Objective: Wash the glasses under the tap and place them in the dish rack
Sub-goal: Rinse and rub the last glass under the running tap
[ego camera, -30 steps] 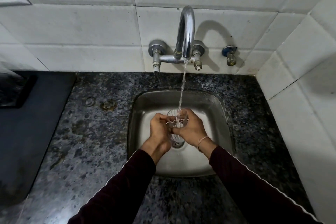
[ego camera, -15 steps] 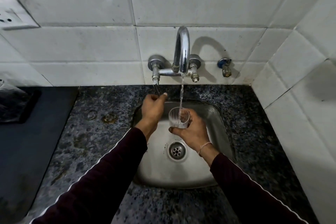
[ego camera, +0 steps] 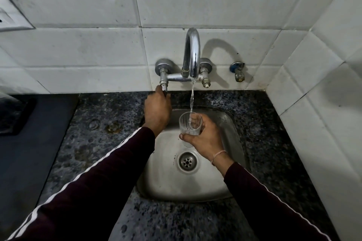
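Holding the glass (ego camera: 190, 124) under running water, right hand (ego camera: 205, 139); left hand (ego camera: 157, 110) on tap valve (ego camera: 163, 82).

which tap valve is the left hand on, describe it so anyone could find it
Start at the curved spout on the tiled wall above the sink. Two valves hang from its crossbar; the left hand grips the left valve. The right valve is untouched, and a separate blue-capped tap sits further right.

I see the sink (ego camera: 221, 180) set into the bench (ego camera: 94, 143), with the tap (ego camera: 193, 53) on the wall behind it. My right hand (ego camera: 205, 139) holds the glass (ego camera: 190, 124) over the sink, under the spout. My left hand (ego camera: 157, 111) is at the tap's left valve (ego camera: 163, 82). A drain (ego camera: 187, 162) lies below the glass.
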